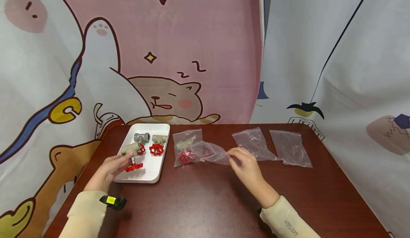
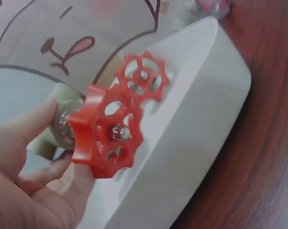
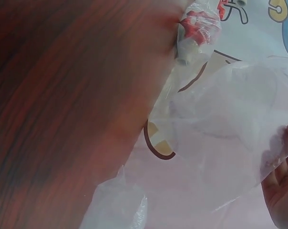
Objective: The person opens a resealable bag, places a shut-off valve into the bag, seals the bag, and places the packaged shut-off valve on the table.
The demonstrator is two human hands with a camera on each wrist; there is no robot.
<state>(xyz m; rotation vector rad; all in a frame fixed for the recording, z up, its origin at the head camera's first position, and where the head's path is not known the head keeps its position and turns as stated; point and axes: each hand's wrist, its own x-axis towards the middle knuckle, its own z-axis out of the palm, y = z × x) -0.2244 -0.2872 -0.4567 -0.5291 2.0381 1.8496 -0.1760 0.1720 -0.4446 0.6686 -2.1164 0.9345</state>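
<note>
My left hand (image 1: 107, 172) grips a stop valve (image 1: 130, 149) by its beige body, over the white tray (image 1: 150, 178). The valve's red handwheel (image 2: 110, 133) faces the left wrist camera. In the tray lie a grey-bodied valve (image 1: 141, 137) and another beige valve (image 1: 157, 145), both with red handwheels. Between the fingertips of my right hand (image 1: 248, 172) is the edge of a clear plastic bag (image 1: 220, 155), which spreads wide in the right wrist view. Its left part overlaps a zip bag (image 1: 188, 135) that has a red-wheeled valve inside.
Two more clear zip bags lie flat on the right, one nearer bag (image 1: 253, 143) and one farther bag (image 1: 290, 148). The dark brown table (image 1: 192, 209) ends at a cartoon-printed curtain (image 1: 221, 52) behind.
</note>
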